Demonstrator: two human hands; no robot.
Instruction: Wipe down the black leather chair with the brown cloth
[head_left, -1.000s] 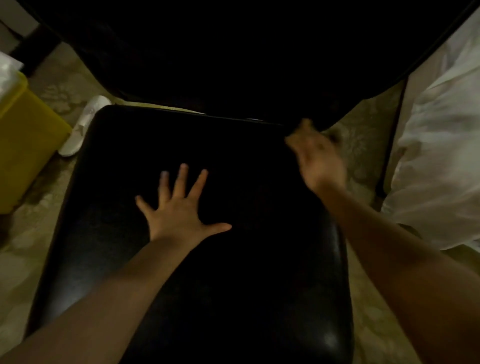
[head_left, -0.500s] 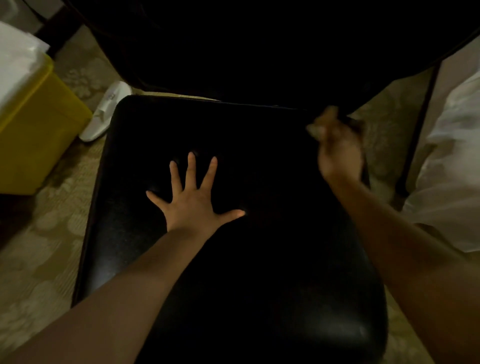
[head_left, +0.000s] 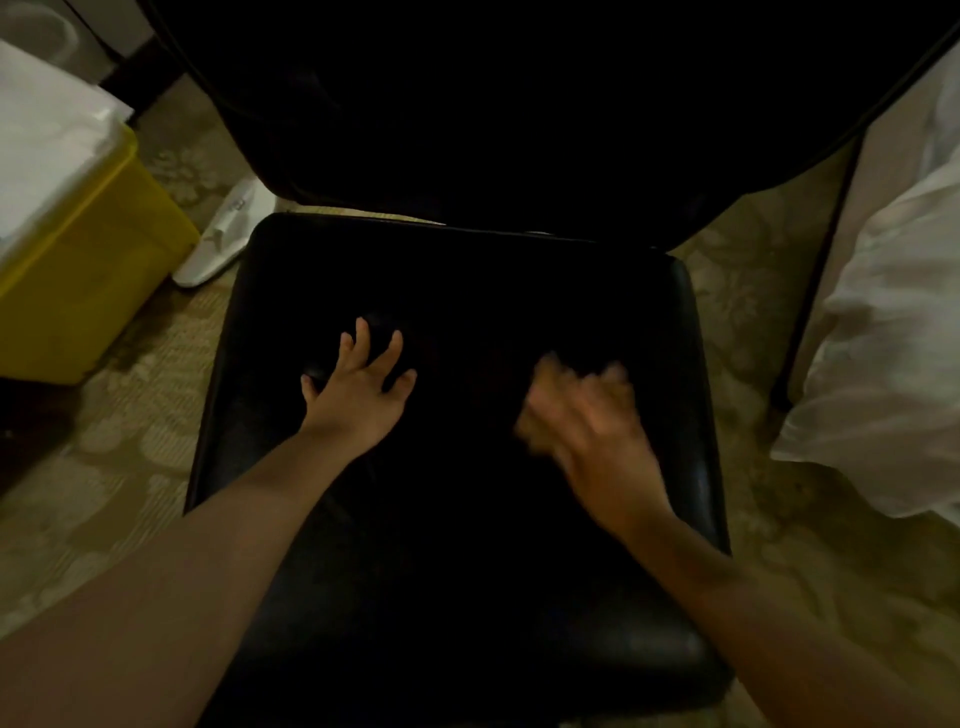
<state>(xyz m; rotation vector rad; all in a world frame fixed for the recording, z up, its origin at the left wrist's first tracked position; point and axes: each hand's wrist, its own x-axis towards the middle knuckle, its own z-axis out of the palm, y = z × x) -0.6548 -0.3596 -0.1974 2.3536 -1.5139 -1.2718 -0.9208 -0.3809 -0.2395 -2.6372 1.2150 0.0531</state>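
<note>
The black leather chair (head_left: 457, 519) stood between a yellow bin (head_left: 78, 270) on the left and white bedding (head_left: 893, 374) on the right. The left hand (head_left: 358, 395) lay flat on the seat, fingers spread. The right hand (head_left: 587, 426) was a blur over the seat; I couldn't tell its grip, nor make out the brown cloth.
</note>
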